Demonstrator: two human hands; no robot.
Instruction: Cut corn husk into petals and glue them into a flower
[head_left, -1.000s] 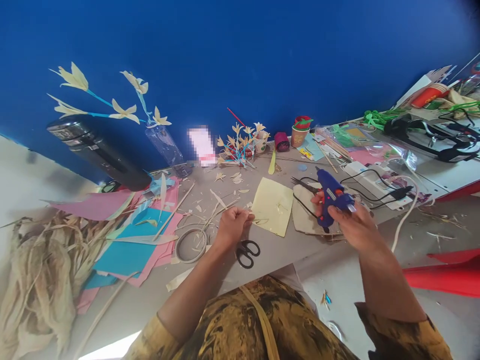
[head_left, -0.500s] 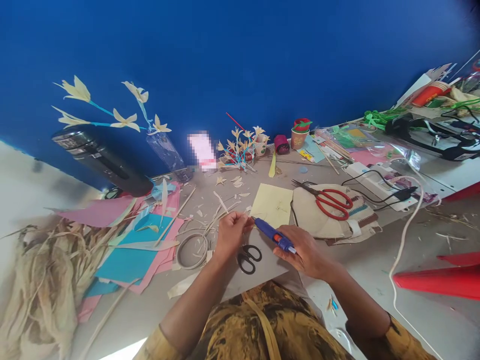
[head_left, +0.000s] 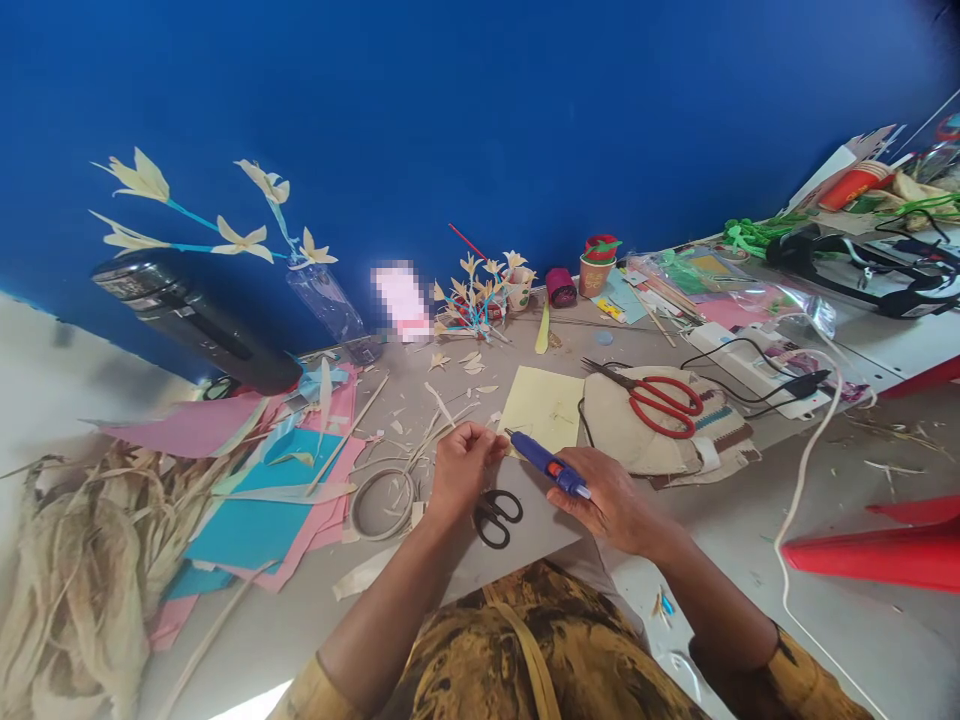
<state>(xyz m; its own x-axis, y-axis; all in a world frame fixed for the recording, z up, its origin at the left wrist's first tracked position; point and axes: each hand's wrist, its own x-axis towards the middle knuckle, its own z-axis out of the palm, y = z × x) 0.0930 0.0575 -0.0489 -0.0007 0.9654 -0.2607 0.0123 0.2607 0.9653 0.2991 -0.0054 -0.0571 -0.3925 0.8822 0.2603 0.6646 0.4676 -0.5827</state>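
Note:
My right hand (head_left: 604, 500) is wrapped round a blue glue gun (head_left: 546, 464) with an orange part, its tip pointing up and left. Close to that tip, my left hand (head_left: 466, 468) is pinched; whatever it holds is too small to make out. A yellow sheet (head_left: 538, 402) lies just beyond both hands, with thin scraps on it. Black-handled scissors (head_left: 498, 519) rest on the table between my forearms, their blades hidden. Red-handled scissors (head_left: 665, 406) lie on a beige cloth item (head_left: 630, 440) to the right.
Blue and pink sheets (head_left: 255, 520), a tape ring (head_left: 384, 503) and dried husks (head_left: 75, 590) lie left. Behind stand a dark flask (head_left: 202, 325), a bottle (head_left: 330, 305) with flowers, small flowers (head_left: 474, 300) and cups (head_left: 596, 272). A power strip (head_left: 757, 368) with cables lies right.
The view has shifted very slightly. Both hands keep nearly the same pose, with the glue gun still in my right hand.

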